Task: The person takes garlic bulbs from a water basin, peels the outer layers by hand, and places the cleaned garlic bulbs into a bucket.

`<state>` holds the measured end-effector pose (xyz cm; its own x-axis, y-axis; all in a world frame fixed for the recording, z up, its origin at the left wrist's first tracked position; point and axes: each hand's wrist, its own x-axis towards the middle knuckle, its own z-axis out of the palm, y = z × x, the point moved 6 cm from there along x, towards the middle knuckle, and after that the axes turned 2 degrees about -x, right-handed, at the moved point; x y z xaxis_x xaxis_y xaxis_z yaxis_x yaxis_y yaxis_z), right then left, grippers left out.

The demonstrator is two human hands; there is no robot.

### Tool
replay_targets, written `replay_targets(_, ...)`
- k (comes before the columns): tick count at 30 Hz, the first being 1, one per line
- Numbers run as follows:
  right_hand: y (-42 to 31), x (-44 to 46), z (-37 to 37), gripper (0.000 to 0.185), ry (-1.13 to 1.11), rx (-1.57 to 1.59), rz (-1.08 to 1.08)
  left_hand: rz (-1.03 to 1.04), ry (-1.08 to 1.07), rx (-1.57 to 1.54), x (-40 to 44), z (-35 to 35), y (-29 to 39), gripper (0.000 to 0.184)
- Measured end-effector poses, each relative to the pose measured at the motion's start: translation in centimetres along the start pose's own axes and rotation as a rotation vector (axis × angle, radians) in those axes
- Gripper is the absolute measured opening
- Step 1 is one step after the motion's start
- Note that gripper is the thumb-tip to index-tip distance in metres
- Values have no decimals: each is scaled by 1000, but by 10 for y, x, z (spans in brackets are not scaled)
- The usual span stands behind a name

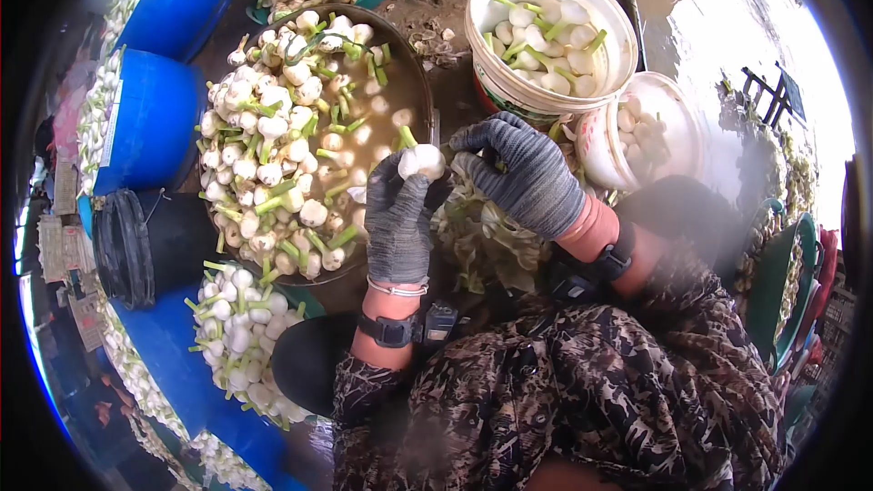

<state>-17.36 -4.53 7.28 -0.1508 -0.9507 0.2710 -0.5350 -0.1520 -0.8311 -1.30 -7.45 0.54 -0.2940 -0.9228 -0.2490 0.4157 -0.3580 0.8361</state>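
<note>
Near the round basin (428,95), our left hand (398,218) pinches a garlic bulb (422,162); whether our curled right hand (529,173) grips anything, we cannot tell. A slackening pinch could drop the bulb.

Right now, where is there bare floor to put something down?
The wet floor looks bare between the upper white bucket and the garlic heap at far right. Scraps litter the ground between that bucket and the big basin. It's crowded by the right hand, with peelings below.

Gloved left hand (398,223) upright, pinching, right hand (529,169) (gloved too) curled close by
</note>
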Motion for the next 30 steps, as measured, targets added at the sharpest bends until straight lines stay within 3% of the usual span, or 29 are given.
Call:
replay_targets(1, 6, 0, 0, 18, 4, -59, 50, 31, 32, 6, 0, -1, 1, 37)
replay_targets(2, 6, -1, 0, 12, 93, -72, -32, 71, 38, 144, 0, -2, 3, 32)
replay_targets(12, -6, -6, 9, 9, 5, -309, -80, 165, -59, 493, -9, -7, -4, 32)
replay_targets(14, -1, -4, 10, 8, 17, -248, -10, 42, -69, 117, -12, -1, -4, 34)
replay_targets(15, 4, -3, 8, 8, 27, -173, 45, 42, -73, 116, -15, 1, -2, 34)
replay_targets(17, 28, 4, -1, 7, 116, -107, 97, -88, -213, -210, -17, 8, -2, 42)
replay_targets(19, 49, 11, -16, 7, 171, -303, 171, -114, -287, -240, -20, 8, 1, 48)
replay_targets(21, 50, 13, -23, 9, 185, -315, 112, -106, -279, -273, -17, 7, 2, 51)
replay_targets(23, 13, 6, -28, 10, 111, -29, -18, -99, -241, -295, -16, 5, -1, 53)
replay_targets(25, -7, -2, -23, 9, 74, -33, -35, 62, -226, -65, -14, 7, 5, 51)
replay_targets(27, -21, -9, -19, 9, 61, -94, -184, 80, -218, 32, -16, 10, 11, 46)
replay_targets(29, -23, -12, -19, 10, 76, -131, -179, 220, -173, 504, -16, 12, 20, 42)
replay_targets(30, -24, -12, -20, 11, 65, -144, -156, 221, -174, 504, -15, 13, 19, 42)
